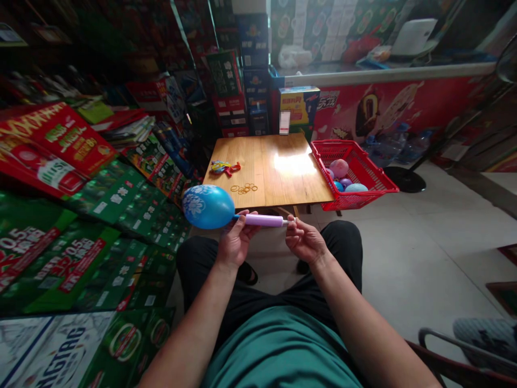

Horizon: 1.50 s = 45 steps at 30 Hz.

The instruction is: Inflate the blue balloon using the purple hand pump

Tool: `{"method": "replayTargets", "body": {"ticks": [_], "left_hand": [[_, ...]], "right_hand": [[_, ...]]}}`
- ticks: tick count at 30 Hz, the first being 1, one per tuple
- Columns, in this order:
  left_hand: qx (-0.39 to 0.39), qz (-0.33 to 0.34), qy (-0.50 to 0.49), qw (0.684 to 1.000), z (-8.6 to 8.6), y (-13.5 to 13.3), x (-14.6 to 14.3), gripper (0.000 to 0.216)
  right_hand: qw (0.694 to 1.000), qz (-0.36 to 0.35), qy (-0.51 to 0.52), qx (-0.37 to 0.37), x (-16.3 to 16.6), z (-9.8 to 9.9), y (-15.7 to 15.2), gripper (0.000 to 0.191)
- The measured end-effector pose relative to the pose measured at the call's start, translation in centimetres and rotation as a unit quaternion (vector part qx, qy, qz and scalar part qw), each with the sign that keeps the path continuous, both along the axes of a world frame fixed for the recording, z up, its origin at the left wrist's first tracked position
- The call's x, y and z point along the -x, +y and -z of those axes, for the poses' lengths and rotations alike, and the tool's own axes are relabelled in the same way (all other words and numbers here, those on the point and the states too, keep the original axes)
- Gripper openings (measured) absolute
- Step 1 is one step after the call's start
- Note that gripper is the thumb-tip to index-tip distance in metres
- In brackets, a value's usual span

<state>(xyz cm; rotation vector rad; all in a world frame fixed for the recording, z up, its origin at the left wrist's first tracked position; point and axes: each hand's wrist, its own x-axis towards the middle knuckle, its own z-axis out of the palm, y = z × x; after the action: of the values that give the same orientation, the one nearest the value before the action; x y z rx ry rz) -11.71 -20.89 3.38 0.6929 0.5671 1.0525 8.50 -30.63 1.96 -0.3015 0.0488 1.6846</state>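
A blue balloon [209, 207] with a white flower print is inflated on the end of a purple balloon pump [264, 220]. My left hand [235, 241] is closed round the pump's nozzle end, where the balloon's neck sits. At the other end, my right hand [305, 237] pinches the pump's white handle, mostly hidden by the fingers. Pump and balloon are held level above my lap, just in front of the table edge. Beyond them on the wooden table [258, 161] lie several yellowish rubber bands [244, 188] and a small heap of uninflated balloons [224, 168].
A red plastic basket [355, 202] with several inflated balloons stands at the table's right. Stacked green drink cartons [109, 199] crowd the left side. Behind the table are more boxes [299, 105] and a red freezer-like chest [388, 108]. A black round stand base [405, 179] is on the floor.
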Motion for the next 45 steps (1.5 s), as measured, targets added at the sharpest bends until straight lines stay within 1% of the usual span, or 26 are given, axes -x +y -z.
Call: {"method": "replayTargets", "body": {"ticks": [3, 5, 9, 11, 13, 17, 19, 24, 27, 29, 32, 34, 37, 39, 42, 45], "left_hand": [[0.012, -0.044, -0.008, 0.999, 0.1, 1.0, 1.2, 0.023], [0.011, -0.054, -0.008, 0.998, 0.2, 0.9, 1.0, 0.024], [0.002, -0.012, -0.007, 1.000, 0.2, -0.6, -0.6, 0.027], [-0.004, 0.003, -0.003, 1.000, 0.0, -0.9, -0.9, 0.027], [0.002, 0.006, -0.002, 1.000, -0.3, -0.5, -0.4, 0.026], [0.014, -0.042, -0.012, 0.999, -0.6, 0.8, 1.0, 0.023], [0.004, -0.053, -0.012, 0.999, -0.4, 0.8, 0.9, 0.023], [-0.005, -0.006, -0.019, 1.000, -0.1, -1.1, -1.0, 0.026], [-0.008, 0.018, -0.017, 1.000, -0.5, -1.1, -0.6, 0.025], [-0.008, 0.006, -0.016, 1.000, -0.7, -0.3, 0.3, 0.022], [-0.008, -0.043, -0.021, 0.999, -0.8, 0.8, 1.2, 0.020], [-0.004, -0.047, -0.023, 0.999, -0.7, 0.8, 0.9, 0.021], [0.001, -0.011, -0.023, 1.000, -0.5, -0.2, -0.3, 0.023], [0.001, 0.004, -0.017, 1.000, -0.5, -0.6, -0.5, 0.024], [0.007, -0.004, -0.009, 1.000, -0.5, 0.2, 0.7, 0.024], [0.007, -0.040, -0.017, 0.999, -0.3, 1.3, 1.9, 0.023]], "right_hand": [[1.000, 0.011, -0.024, -0.013, -1.5, -0.6, -0.4, 0.010], [1.000, 0.018, -0.020, -0.003, -1.2, -0.7, -0.2, 0.010], [1.000, -0.002, -0.002, 0.014, 0.9, -0.5, 0.7, 0.010], [1.000, -0.010, -0.003, 0.008, 1.2, -0.6, 0.7, 0.010], [1.000, -0.012, -0.010, 0.006, 0.5, -0.9, 0.4, 0.010], [0.999, 0.007, -0.031, -0.010, -1.7, -1.7, -0.7, 0.010], [0.999, 0.015, -0.034, -0.014, -1.6, -1.7, -0.7, 0.010], [0.999, -0.009, -0.035, 0.004, 1.0, -1.3, 0.1, 0.014], [0.999, -0.029, -0.027, -0.009, 0.5, -1.6, -0.2, 0.012], [0.999, -0.026, -0.038, -0.015, -0.7, -2.2, -0.7, 0.012], [0.999, 0.002, -0.047, -0.021, -1.8, -2.9, -0.9, 0.012], [0.999, 0.012, -0.034, -0.020, -1.3, -2.9, -0.5, 0.011], [1.000, -0.003, -0.019, -0.005, 0.3, -2.1, 0.6, 0.009], [0.999, -0.021, -0.029, 0.005, 0.8, -1.6, 0.9, 0.009], [0.998, -0.026, -0.050, -0.002, -0.1, -1.6, 0.4, 0.011], [0.998, -0.005, -0.052, -0.025, -1.4, -2.0, -0.2, 0.011]]}}
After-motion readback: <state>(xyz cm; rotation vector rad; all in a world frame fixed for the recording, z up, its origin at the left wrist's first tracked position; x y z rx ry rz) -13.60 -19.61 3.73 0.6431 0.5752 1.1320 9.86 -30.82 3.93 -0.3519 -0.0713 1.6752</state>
